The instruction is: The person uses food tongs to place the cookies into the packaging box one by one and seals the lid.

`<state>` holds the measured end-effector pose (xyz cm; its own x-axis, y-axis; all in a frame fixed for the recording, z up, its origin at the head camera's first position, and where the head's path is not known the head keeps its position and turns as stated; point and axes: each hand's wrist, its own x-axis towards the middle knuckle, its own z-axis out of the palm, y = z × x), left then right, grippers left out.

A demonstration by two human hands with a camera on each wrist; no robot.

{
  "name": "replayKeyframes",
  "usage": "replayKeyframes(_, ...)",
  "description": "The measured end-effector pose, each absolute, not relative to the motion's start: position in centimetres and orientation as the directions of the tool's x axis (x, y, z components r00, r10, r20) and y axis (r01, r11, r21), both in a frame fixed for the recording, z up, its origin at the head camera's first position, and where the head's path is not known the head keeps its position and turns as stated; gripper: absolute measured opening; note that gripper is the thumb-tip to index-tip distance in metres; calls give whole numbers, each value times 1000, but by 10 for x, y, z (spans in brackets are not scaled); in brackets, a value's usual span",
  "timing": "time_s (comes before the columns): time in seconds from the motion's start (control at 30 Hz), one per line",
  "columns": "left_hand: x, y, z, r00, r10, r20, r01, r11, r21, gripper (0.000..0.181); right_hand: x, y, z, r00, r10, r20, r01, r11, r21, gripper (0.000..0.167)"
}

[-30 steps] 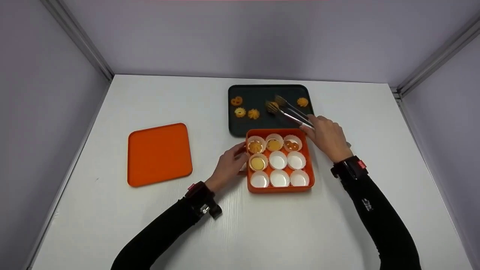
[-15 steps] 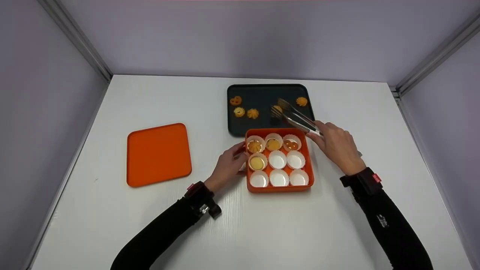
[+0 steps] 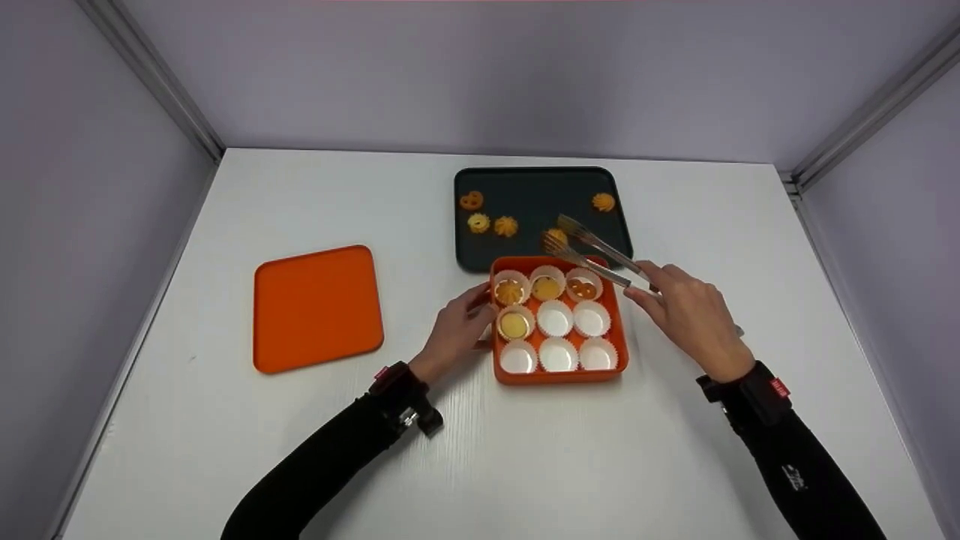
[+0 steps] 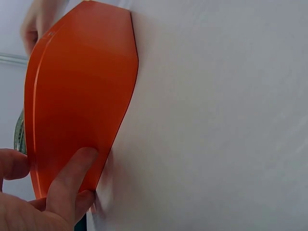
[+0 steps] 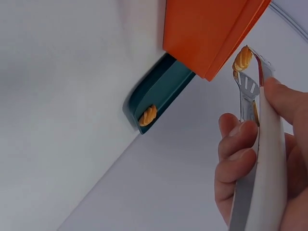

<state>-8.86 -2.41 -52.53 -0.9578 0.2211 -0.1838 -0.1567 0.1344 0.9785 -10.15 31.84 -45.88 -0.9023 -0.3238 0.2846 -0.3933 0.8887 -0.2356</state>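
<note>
My right hand (image 3: pixel 686 315) grips a pair of tongs (image 5: pixel 269 159) with slotted metal tips. A swirled golden cookie (image 5: pixel 243 58) sits between those tips, raised over the far rim of the orange box (image 3: pixel 551 377). Inside the box, white paper cups (image 3: pixel 555 320) stand in rows. Several cups hold cookies: a swirl (image 3: pixel 510 292), a round one (image 3: pixel 546 288), a pretzel (image 3: pixel 582 289) and a plain disc (image 3: pixel 514 325). At the box's left side my left hand (image 3: pixel 454 330) holds the wall; one finger presses flat on the outside and another lies at the rim.
Behind the box lies a dark green tray (image 3: pixel 525 180) bearing a pretzel (image 3: pixel 472 200), a ring-shaped cookie (image 3: pixel 478 223) and swirled cookies (image 3: pixel 506 226). An orange lid (image 3: pixel 319 307) lies flat on the white table (image 3: pixel 420 465) at left. Pale walls (image 3: pixel 525 75) enclose the table.
My right hand has drawn back toward me and to the right. The tongs and the cookie in them came from over the tray to the box's far edge. The left hand stays put.
</note>
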Motion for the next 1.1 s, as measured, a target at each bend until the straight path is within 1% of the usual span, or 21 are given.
replayKeyframes(0.27,-89,-25,-527,-954,223,-200,-180,109,978,58,-91,323,-459,-891,-344,297,-417,879,-232,47)
replayKeyframes(0.43,-88,-25,-528,-957,227,-183,-164,101,981,59,-86,328,-462,-876,-364,317,-444,865,-232,47)
replayKeyframes(0.57,-88,-25,-527,-956,233,-176,-157,99,983,60,-83,334,-466,-855,-397,334,-482,846,-227,47)
replayKeyframes(0.73,-89,-25,-527,-955,235,-180,-164,86,983,60,-80,342,-468,-823,-445,353,-530,826,-192,49)
replayKeyframes(0.87,-88,-24,-527,-957,232,-175,-163,72,984,60,-78,348,-467,-812,-471,344,-546,821,-166,51)
replayKeyframes(1.1,-89,-24,-528,-960,221,-171,-152,98,983,60,-72,355,-467,-786,-535,310,-596,789,-149,52)
